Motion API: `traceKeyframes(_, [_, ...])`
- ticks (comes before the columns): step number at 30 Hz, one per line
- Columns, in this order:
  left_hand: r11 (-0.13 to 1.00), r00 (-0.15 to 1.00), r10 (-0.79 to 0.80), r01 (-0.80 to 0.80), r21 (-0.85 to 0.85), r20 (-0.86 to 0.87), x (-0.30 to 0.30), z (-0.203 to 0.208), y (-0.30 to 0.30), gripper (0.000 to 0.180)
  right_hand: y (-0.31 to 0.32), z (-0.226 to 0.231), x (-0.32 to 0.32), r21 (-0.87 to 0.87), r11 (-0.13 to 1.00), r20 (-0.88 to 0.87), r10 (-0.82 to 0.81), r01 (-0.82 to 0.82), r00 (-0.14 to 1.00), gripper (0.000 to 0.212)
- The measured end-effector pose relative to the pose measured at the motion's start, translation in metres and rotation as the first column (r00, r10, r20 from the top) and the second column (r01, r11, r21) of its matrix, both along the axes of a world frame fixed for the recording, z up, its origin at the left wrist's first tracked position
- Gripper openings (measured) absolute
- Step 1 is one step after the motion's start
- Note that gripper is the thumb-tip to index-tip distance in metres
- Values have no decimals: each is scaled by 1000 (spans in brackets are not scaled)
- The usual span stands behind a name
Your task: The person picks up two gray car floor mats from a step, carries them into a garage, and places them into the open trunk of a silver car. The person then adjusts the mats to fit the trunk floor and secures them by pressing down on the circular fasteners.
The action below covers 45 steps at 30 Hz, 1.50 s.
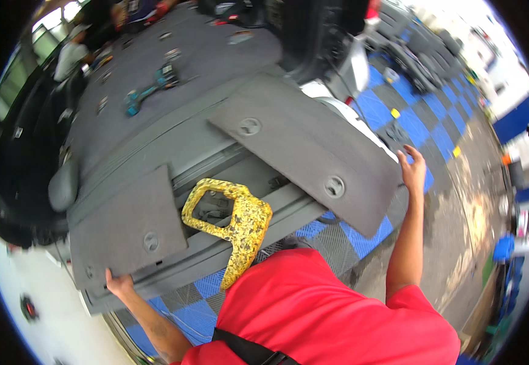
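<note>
Open car boot, grey carpeted floor [173, 79]; lying loose in it a teal cordless drill [152, 90] far back and small scattered bits too small to tell. In the well near the sill a yellow speckled tool with a loop handle [231, 222] rests, handle end over the opening, long end pointing toward the person.

Two grey carpet panels: left floor panel [127, 228] lies flat at the boot edge; left hand [118, 283] grips its near corner, fingers curled under the edge, thumb side on top. Right floor panel [304, 149] is tilted, lifted off the floor, overhanging the sill; right hand [413, 170] at its far right edge, fingers spread and upright, touching or just beside the edge, cannot tell if it grips.

Red shirt [331, 310] fills lower frame. Ground: blue and grey checker tiles [398, 115], bare concrete to the right. Workshop setting, another person's sleeve top left
</note>
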<state>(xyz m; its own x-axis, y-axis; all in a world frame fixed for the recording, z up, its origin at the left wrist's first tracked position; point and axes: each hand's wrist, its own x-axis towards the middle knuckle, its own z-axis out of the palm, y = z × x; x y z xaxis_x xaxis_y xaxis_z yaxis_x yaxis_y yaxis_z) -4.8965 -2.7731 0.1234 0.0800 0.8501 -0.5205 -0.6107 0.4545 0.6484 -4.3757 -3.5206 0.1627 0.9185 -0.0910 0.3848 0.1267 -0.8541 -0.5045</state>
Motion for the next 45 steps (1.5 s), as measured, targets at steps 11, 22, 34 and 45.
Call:
traceKeyframes(11, [677, 242, -616, 649, -347, -750, -19, 60, -3, 76, -23, -57, -181, 218, 932, -195, -248, 289, 949, 46])
traceKeyframes(22, [-206, 358, 92, 920, 334, -929, 297, 106, -180, 52, 5, -78, -139, 825, 339, -501, 70, 452, 863, 66])
traceKeyframes(34, [-286, -122, 581, 895, -342, -805, 592, 18, -325, 87, 43, -89, -117, 879, 260, -447, 154, 401, 881, 69])
traceKeyframes(45, [-832, 317, 437, 498, -245, -842, 496, 15, -532, 80, 41, -71, -111, 916, -5, -390, 214, 400, 895, 72])
